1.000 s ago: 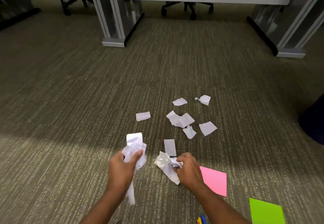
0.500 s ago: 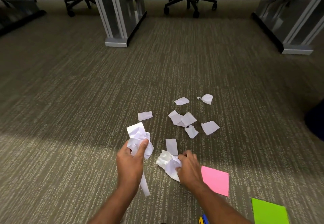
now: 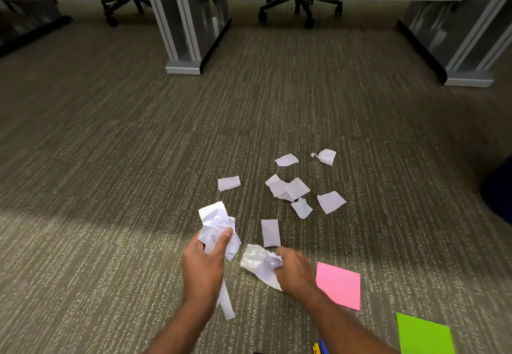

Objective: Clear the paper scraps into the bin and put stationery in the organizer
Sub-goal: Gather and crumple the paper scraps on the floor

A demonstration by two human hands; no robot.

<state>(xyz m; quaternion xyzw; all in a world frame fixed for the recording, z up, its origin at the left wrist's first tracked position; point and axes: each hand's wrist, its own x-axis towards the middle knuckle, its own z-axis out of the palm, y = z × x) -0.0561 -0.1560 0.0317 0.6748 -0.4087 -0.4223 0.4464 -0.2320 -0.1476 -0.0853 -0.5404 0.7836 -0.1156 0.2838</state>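
My left hand [image 3: 205, 266] grips a crumpled bunch of white paper [image 3: 217, 226], with a strip hanging below it. My right hand [image 3: 295, 269] grips another crumpled wad of white paper [image 3: 256, 261] low over the carpet. A flat rectangular scrap [image 3: 270, 232] lies just beyond my right hand. Several more white scraps [image 3: 288, 189] lie scattered farther out on the carpet. A pink sticky note [image 3: 339, 284] and a green sticky note [image 3: 424, 335] lie to the right. Yellow and blue stationery tips [image 3: 318, 348] show at the bottom edge.
Grey desk legs [image 3: 184, 49] stand ahead, another desk leg [image 3: 468, 71] at the far right. Office chair wheels [image 3: 307, 18] sit under the desks. A dark blue object [image 3: 498, 184] is cut off at the right edge. Carpet [image 3: 97, 159] stretches left.
My left hand has risen slightly and moved toward the right with its paper bunch. My right hand has stayed at its wad near the pink note.
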